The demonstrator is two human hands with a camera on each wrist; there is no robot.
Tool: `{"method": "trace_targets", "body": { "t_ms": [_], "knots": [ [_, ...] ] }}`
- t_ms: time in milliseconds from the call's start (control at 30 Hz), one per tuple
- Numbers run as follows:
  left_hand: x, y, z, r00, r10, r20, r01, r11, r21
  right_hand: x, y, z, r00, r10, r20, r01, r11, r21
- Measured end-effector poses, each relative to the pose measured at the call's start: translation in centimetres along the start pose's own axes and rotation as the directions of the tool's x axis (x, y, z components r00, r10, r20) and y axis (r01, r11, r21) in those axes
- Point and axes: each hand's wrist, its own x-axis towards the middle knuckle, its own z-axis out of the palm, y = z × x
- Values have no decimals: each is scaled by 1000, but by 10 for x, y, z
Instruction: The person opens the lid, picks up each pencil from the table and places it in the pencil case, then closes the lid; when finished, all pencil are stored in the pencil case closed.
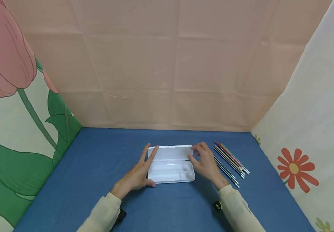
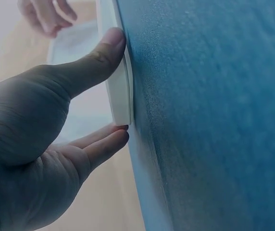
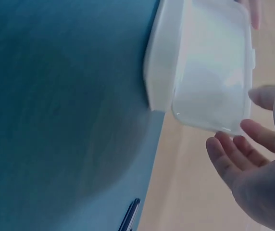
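A white plastic pencil case (image 1: 170,176) lies on the blue table with its hinged lid (image 1: 172,154) raised at the back. Low ridges divide its lower tray. My left hand (image 1: 135,175) spreads around the left end, thumb (image 2: 113,41) against the front wall and extended fingers along the side and lid. In the left wrist view two fingertips (image 2: 120,132) meet the case's end. My right hand (image 1: 204,161) is at the lid's right corner, its loosely bent fingers (image 3: 221,156) around the corner and its thumb right at the lid's edge.
To the right of the case lie several slim coloured pencils (image 1: 230,158) in a loose group, with more dark ones (image 1: 226,172) nearer me. A beige cloth backdrop (image 1: 167,64) rises behind the blue table (image 1: 167,209); patterned cloths flank both sides.
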Motion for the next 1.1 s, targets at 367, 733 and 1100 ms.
{"method": "trace_targets", "body": {
  "t_ms": [367, 733, 1100],
  "knots": [
    [-1, 0, -1, 1000, 4, 0, -4, 1000, -4, -11, 9, -7, 929, 92, 358, -72, 995, -68],
    [-4, -1, -3, 998, -32, 61, 30, 999, 23, -17, 10, -8, 817, 160, 554, -78, 982, -170],
    [-4, -3, -2, 999, -43, 34, 39, 995, 94, -20, 12, -8, 789, 169, 591, -61, 978, -199]
  ]
}}
